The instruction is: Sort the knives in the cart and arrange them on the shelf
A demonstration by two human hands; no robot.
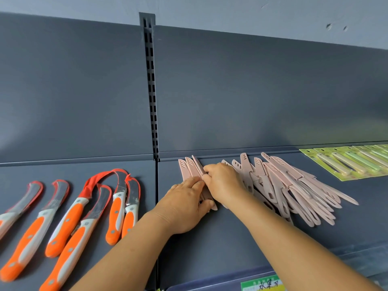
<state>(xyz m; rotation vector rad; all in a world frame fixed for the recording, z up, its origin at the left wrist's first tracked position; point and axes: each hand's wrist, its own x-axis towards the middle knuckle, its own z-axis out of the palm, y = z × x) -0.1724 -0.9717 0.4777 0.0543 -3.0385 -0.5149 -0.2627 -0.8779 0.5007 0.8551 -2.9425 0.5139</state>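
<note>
Several pink sheathed knives stand in a tight row on the dark grey shelf, just right of the shelf joint. My left hand lies flat over the row's handles, pressing on them. My right hand pinches one pink knife on its edge at the right end of the row. To the right lies a loose, overlapping heap of pink knives. The cart is out of view.
Curved knives with orange and white handles and red-edged blades lie spread on the left shelf section. Green carded knives overlap at the back right. A slotted upright divides the back panel. A green price label sits on the front edge.
</note>
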